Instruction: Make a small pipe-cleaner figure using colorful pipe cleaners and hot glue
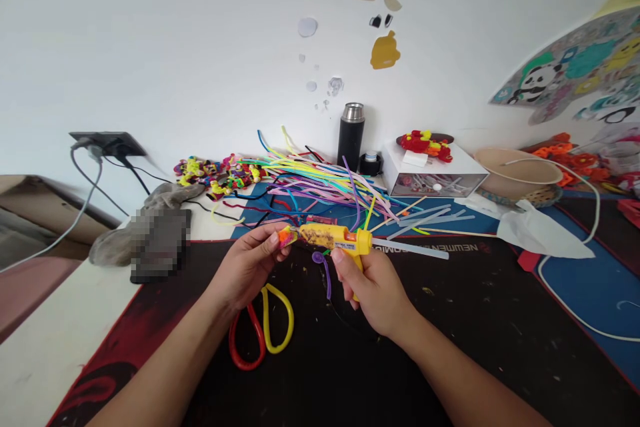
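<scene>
My right hand [370, 283] is wrapped round the handle of a yellow glue gun [327, 238], with a translucent glue stick [413, 249] jutting from its rear. Between the fingertips of my left hand [257, 260] is a small orange, pink and yellow fuzzy piece [287, 236]. The gun's nozzle points left at this piece, close to it; whether they touch I cannot tell. Below the gun, a purple pipe cleaner [327, 278] with a coiled end lies on the black mat [340, 373]. Scissors with a red handle loop [247, 347] and a yellow one [279, 320] lie beside my left wrist.
Pipe cleaners [320, 180] are heaped behind my hands, beside colourful fuzzy figures [220, 175]. Farther back stand a black flask [351, 137], a white drawer box [435, 170] and a beige bowl [517, 173]. A white cable [575, 320] crosses the right side.
</scene>
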### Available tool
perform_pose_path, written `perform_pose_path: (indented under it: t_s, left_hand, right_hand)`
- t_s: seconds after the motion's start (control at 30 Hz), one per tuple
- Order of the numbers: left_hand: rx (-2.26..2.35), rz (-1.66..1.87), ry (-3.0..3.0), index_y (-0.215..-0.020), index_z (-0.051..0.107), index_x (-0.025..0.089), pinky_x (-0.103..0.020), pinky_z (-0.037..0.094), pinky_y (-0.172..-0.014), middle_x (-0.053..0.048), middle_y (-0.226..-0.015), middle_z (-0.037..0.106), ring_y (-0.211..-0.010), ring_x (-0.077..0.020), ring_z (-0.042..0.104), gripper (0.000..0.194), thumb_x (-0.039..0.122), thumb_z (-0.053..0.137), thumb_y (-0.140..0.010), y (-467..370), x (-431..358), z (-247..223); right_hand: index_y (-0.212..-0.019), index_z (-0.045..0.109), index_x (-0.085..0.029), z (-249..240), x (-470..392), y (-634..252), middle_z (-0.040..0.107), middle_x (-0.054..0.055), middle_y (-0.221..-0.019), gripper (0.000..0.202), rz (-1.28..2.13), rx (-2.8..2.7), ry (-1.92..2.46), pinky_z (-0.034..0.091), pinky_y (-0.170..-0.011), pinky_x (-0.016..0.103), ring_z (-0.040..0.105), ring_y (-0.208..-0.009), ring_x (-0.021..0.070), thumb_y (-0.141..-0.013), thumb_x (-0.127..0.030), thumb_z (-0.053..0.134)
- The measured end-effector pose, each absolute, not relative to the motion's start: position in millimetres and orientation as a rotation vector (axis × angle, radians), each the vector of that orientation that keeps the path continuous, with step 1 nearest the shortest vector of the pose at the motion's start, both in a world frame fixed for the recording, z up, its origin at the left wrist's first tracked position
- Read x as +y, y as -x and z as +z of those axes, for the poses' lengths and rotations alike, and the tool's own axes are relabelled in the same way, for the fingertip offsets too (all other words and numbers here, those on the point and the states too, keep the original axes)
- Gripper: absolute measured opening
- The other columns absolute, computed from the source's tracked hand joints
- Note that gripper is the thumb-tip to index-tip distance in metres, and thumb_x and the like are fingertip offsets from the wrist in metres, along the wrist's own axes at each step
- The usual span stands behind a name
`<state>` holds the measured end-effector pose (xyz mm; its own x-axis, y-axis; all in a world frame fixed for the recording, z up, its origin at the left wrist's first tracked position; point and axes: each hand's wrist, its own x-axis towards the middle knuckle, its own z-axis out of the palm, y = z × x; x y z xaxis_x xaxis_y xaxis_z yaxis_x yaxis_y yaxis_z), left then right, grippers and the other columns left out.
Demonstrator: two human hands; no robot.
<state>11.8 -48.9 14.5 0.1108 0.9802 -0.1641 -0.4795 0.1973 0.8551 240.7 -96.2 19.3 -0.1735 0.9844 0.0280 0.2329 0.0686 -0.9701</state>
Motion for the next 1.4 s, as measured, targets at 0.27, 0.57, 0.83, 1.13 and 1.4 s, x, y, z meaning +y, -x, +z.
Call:
perform_pose_path:
  t_s: [0.27,0.57,0.83,1.13,1.4]
  left_hand:
    - [0.834,1.218,-0.741,-0.096,0.088,0.011,-0.022,0.050,-0.060,-0.008,-0.080,0.076,-0.066,-0.0128,0.063,0.041,0.030,0.105,-0.064,-10.2,-49.5,13.3]
    - [0.842,1.247,-0.744,-0.096,0.088,0.011,-0.021,0.051,-0.061,-0.007,-0.079,0.075,-0.067,-0.0124,0.062,0.043,0.031,0.106,-0.062,-10.9,-48.9,14.7]
    - [0.830,1.284,-0.693,-0.094,0.088,0.013,-0.022,0.052,-0.061,-0.008,-0.086,0.079,-0.067,-0.0130,0.064,0.040,0.028,0.106,-0.063,-8.6,-47.4,12.9]
    - [0.808,1.294,-0.702,-0.097,0.087,0.012,-0.023,0.051,-0.060,-0.009,-0.087,0.079,-0.068,-0.0138,0.065,0.038,0.027,0.104,-0.066,-7.2,-46.1,11.2]
    - [0.836,1.298,-0.693,-0.094,0.087,0.013,-0.021,0.053,-0.060,-0.007,-0.084,0.078,-0.067,-0.0125,0.065,0.042,0.029,0.107,-0.060,-10.1,-47.1,15.9]
  right_hand:
    - [-0.061,0.052,-0.023,22.8,-97.0,-240.4,0.055,0.001,-0.048,0.069,1.173,-1.530,1.286,0.039,-0.046,0.025,0.051,-0.042,0.0125,-0.101,-0.079,0.047]
    - [-0.061,0.051,-0.023,23.3,-96.2,-240.2,0.054,0.000,-0.047,0.068,1.154,-1.537,1.284,0.039,-0.046,0.026,0.051,-0.041,0.0126,-0.102,-0.077,0.047]
    - [-0.061,0.051,-0.023,23.2,-97.1,-240.3,0.054,0.000,-0.047,0.067,1.167,-1.530,1.295,0.038,-0.045,0.025,0.051,-0.042,0.0127,-0.101,-0.078,0.048]
    - [-0.061,0.050,-0.024,22.7,-96.9,-239.9,0.054,0.000,-0.047,0.064,1.169,-1.546,1.292,0.038,-0.045,0.025,0.051,-0.042,0.0128,-0.103,-0.073,0.048]
    - [-0.064,0.052,-0.023,20.2,-96.4,-239.7,0.054,-0.001,-0.048,0.062,1.202,-1.528,1.271,0.038,-0.045,0.025,0.050,-0.041,0.0120,-0.102,-0.073,0.050]
